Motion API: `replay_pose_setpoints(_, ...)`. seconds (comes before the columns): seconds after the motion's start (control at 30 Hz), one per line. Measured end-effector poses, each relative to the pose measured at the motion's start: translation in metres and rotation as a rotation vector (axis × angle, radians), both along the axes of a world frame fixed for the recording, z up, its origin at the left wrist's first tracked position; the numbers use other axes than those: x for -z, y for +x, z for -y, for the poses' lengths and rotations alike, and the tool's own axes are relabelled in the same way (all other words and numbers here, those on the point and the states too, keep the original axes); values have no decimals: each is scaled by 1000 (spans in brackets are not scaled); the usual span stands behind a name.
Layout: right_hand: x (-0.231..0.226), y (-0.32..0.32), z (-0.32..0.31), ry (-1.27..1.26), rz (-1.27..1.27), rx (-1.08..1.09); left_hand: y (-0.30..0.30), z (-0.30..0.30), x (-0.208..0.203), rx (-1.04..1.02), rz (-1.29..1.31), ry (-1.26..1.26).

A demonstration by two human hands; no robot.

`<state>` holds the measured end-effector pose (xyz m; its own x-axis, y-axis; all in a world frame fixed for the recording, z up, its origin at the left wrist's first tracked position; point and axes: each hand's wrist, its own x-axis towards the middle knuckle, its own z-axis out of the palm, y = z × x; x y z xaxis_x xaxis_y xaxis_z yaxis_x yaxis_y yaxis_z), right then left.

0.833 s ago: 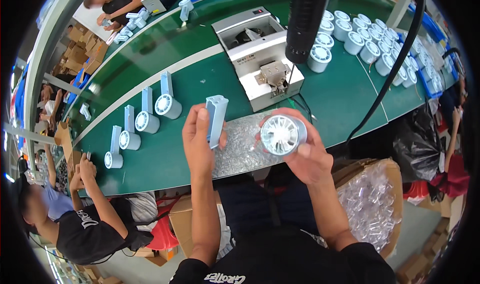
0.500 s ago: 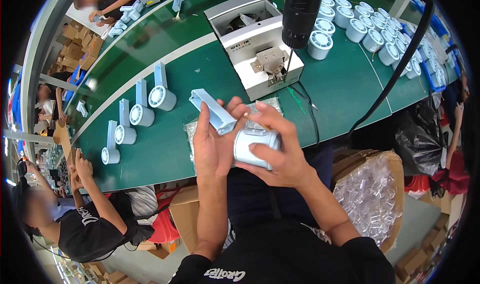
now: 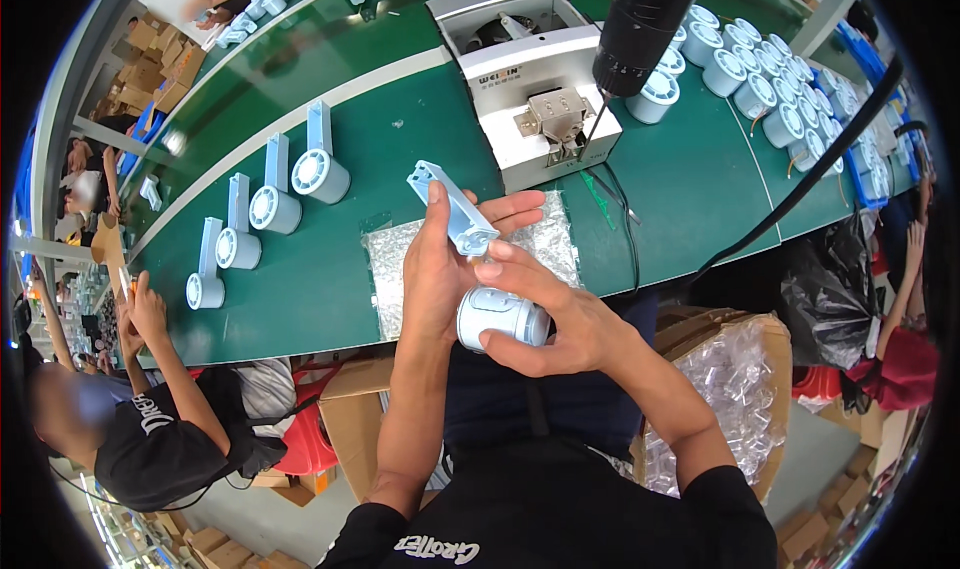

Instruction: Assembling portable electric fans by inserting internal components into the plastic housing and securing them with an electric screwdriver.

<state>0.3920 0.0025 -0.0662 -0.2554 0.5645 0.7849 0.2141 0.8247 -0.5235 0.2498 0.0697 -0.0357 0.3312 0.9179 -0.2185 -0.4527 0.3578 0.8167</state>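
Observation:
A long, hollow light-blue handle piece point(image 3: 452, 207) lies across the palm of my left hand point(image 3: 430, 287), its thumb over the piece and the other fingers stretched to the right. My right hand point(image 3: 580, 331) grips a round light-blue housing point(image 3: 503, 316) by its side, low in front of my body. The right fingertips reach the near end of the handle piece, just above the housing. Whether the two parts touch there I cannot tell. Beneath my hands a silvery bubble-wrap sheet point(image 3: 550, 244) rests on the green table point(image 3: 300, 314).
Several joined housings with handles point(image 3: 275, 209) stand in a row on the left. A white screw-feeding machine point(image 3: 530, 89) and a hanging black electric screwdriver point(image 3: 640, 39) are ahead. Many housings point(image 3: 755, 94) crowd the right. A carton of clear plastic parts point(image 3: 720, 399) stands at lower right.
The handle piece has turned steeper in my left hand. My right fingers have come onto its near end, and the housing has tilted and shifted slightly left. The whole view has shifted somewhat.

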Motion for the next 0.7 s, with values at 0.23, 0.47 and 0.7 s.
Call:
replay_pose_setpoints(0.23,8,1,-3,58,0,40,-2,2,-1,44,27,6)
replay_pose_setpoints(0.47,10,-1,-6,78,-43,42,-2,5,-5,64,9,-5)
replay_pose_setpoints(0.7,12,-3,-7,62,-53,38,0,5,-3,41,5,-19)
